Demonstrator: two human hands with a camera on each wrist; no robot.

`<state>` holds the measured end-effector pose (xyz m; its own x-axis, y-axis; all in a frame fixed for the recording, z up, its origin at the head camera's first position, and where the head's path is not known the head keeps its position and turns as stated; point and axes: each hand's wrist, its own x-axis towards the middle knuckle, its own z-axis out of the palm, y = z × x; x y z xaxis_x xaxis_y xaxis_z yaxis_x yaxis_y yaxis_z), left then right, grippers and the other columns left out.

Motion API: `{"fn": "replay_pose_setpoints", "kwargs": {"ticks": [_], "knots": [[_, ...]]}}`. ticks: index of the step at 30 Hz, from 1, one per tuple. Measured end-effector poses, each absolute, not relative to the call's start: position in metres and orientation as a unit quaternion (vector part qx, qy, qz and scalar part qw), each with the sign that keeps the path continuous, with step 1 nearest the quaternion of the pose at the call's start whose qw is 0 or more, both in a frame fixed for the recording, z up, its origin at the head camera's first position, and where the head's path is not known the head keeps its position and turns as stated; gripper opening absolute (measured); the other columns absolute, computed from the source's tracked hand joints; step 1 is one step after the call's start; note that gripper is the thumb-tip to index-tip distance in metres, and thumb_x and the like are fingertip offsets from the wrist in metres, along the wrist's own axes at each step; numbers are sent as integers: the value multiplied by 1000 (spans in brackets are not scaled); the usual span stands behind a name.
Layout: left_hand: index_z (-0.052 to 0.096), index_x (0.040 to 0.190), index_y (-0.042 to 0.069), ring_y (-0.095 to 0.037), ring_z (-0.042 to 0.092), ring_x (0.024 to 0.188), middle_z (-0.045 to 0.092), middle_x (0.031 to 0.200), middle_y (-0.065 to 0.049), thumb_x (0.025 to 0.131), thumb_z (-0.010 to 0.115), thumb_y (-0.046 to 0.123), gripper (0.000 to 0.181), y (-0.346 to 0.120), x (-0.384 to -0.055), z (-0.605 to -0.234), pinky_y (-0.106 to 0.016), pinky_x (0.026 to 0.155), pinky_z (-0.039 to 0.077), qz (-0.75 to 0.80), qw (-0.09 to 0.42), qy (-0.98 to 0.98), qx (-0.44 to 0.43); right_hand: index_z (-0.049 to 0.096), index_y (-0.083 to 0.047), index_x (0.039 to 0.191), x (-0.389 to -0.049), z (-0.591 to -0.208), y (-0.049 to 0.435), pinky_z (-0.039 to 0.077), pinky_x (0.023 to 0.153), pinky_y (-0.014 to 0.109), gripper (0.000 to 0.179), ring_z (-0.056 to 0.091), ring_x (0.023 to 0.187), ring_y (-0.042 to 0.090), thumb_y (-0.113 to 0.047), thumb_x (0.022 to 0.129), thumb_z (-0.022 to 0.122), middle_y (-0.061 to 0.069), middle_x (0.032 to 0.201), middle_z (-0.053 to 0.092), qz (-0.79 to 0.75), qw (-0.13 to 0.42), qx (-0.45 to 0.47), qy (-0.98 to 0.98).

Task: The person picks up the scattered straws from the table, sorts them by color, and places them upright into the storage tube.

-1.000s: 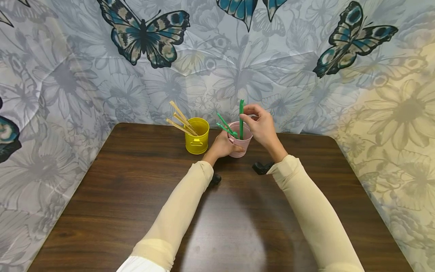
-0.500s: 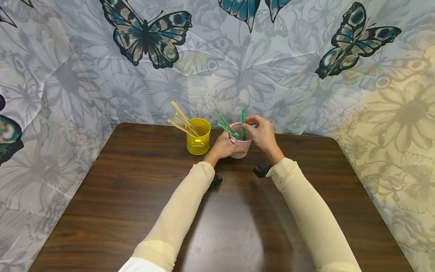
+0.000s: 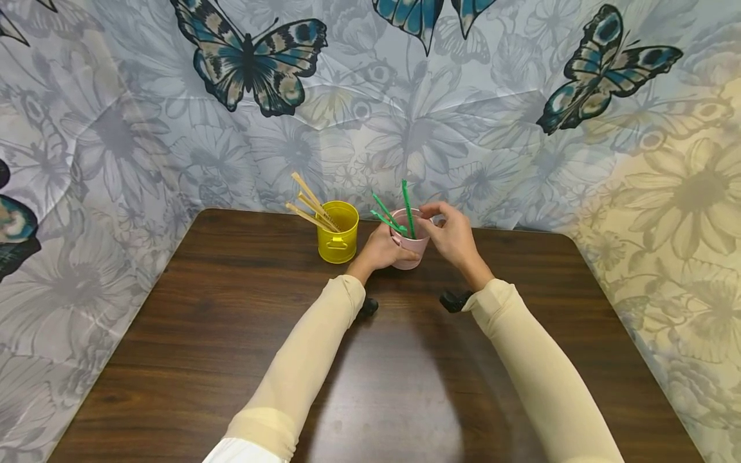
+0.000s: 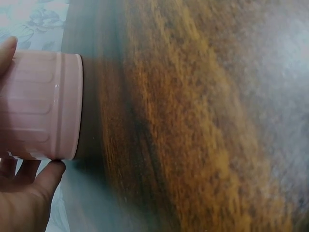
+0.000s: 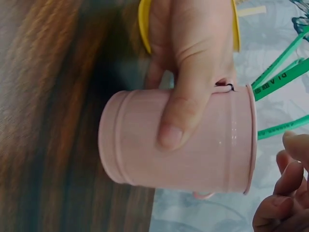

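Note:
A small pink metal bucket (image 3: 418,246) is gripped at its left side by my left hand (image 3: 378,248), whose thumb (image 5: 181,121) lies across the wall in the right wrist view. Several slim green sticks (image 3: 408,207) with dark printing lean in this bucket. My right hand (image 3: 453,235) is at the right rim, with thumb and forefinger apart. Seen from the right wrist, its fingers (image 5: 285,186) are loosely bent beside a printed green stick (image 5: 280,129), with nothing held. In the left wrist view the bucket's lower wall (image 4: 41,104) shows; its inside is hidden.
Left of the pink bucket stands a yellow bucket (image 3: 336,247) with several pale tan sticks (image 3: 309,202) leaning left. Both stand near the back edge of the dark wooden table (image 3: 231,334). A butterfly-printed cloth (image 3: 405,128) hangs behind. A black wrist mount (image 3: 454,301) hangs under the right wrist.
My right hand has lowered a green stick into the pink bucket and let it go. The stick now leans left, and the hand has shifted slightly right. My left hand keeps its hold.

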<state>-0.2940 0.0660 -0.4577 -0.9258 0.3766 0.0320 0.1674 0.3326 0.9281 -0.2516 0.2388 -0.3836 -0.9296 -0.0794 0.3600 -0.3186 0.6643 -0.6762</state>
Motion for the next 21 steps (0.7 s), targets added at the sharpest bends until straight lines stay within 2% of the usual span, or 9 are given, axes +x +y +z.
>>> {"fn": "replay_pose_setpoints", "kwargs": {"ticks": [7, 16, 19, 21], "knots": [[29, 155, 23, -25, 60, 124, 58, 141, -8, 73, 94, 27, 105, 65, -294, -459, -42, 109, 50, 545, 84, 820, 151, 70, -5, 115, -238, -392, 245, 41, 58, 23, 20, 53, 66, 21, -11, 96, 71, 11, 106, 72, 360, 181, 168, -900], [27, 153, 9, -29, 55, 134, 52, 148, -15, 75, 93, 30, 105, 66, -288, -460, -43, 114, 47, 564, 58, 815, 120, 72, -6, 112, -228, -382, 249, 39, 56, 19, 18, 49, 63, 12, -6, 94, 72, 9, 100, 71, 319, 217, 218, -897], [26, 154, 7, -29, 55, 134, 51, 149, -15, 75, 93, 27, 106, 65, -284, -457, -43, 114, 47, 560, 63, 816, 129, 72, -6, 113, -225, -374, 252, 38, 54, 19, 18, 48, 59, 12, -6, 94, 71, 8, 100, 72, 316, 229, 222, -893], [20, 158, 6, -30, 52, 138, 47, 153, -16, 76, 92, 26, 112, 64, -281, -453, -44, 115, 46, 540, 77, 826, 141, 72, -7, 113, -222, -370, 255, 38, 53, 20, 19, 48, 58, 12, -5, 94, 71, 7, 100, 72, 312, 228, 224, -895]]}}
